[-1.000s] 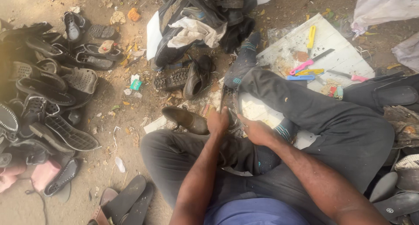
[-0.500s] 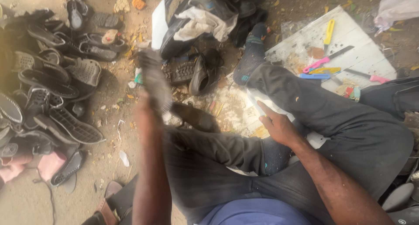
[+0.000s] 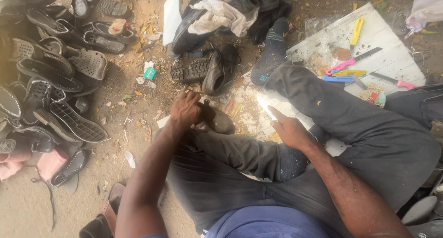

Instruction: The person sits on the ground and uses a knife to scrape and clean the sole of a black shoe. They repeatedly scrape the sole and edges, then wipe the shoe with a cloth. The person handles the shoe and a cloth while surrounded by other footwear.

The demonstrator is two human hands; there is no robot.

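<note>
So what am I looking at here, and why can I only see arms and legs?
The camera sits on a person's head and looks down, so you see their own arms and crossed legs on sandy ground. Their left hand grips a dark brown shoe resting by the knee. Their right hand holds a thin blade. A pile of worn sandals and shoes lies to one side, and a black shoe lies ahead. A white board carries a yellow knife and a pink-handled knife.
</note>
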